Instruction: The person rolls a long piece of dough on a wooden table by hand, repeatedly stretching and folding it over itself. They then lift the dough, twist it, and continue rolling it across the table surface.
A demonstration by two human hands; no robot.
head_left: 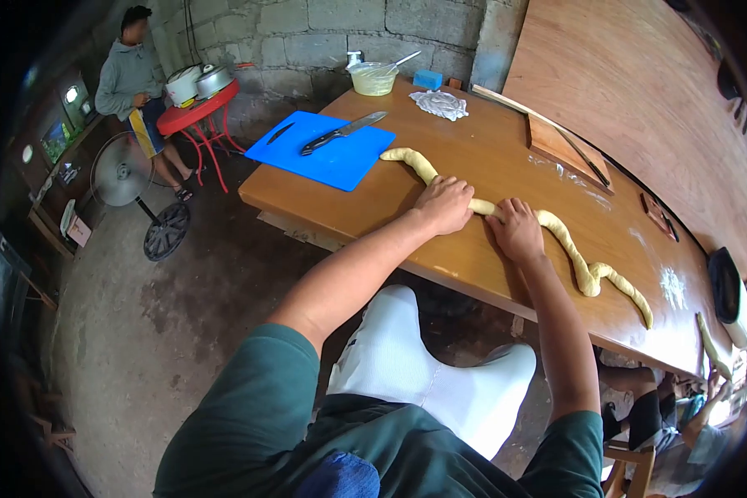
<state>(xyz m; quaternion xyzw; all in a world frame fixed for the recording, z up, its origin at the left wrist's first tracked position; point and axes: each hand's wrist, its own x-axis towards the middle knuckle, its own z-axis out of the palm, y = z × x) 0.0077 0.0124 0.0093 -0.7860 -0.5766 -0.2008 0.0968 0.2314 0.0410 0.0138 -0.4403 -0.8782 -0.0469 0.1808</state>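
A long, pale yellow rope of dough (566, 241) winds across the wooden table (357, 207). My left hand (445, 205) is closed over the rope, its fingers curled down around it. A short stretch of dough shows between the two hands. Just to the right, my right hand (519, 231) also grips the rope, fingers bent over the top. One end of the dough lies beside the blue cutting board (332, 170). Toward the right, the rope bends sharply and a further length runs toward the table's front edge. The palms hide the dough under them.
A large knife (344, 133) and a smaller one lie on the board. Behind stand a bowl (373, 80) with a utensil and a blue block (427, 79). Wooden boards (568, 153) and scattered flour lie right. A person stands by the red table; another sits at far right.
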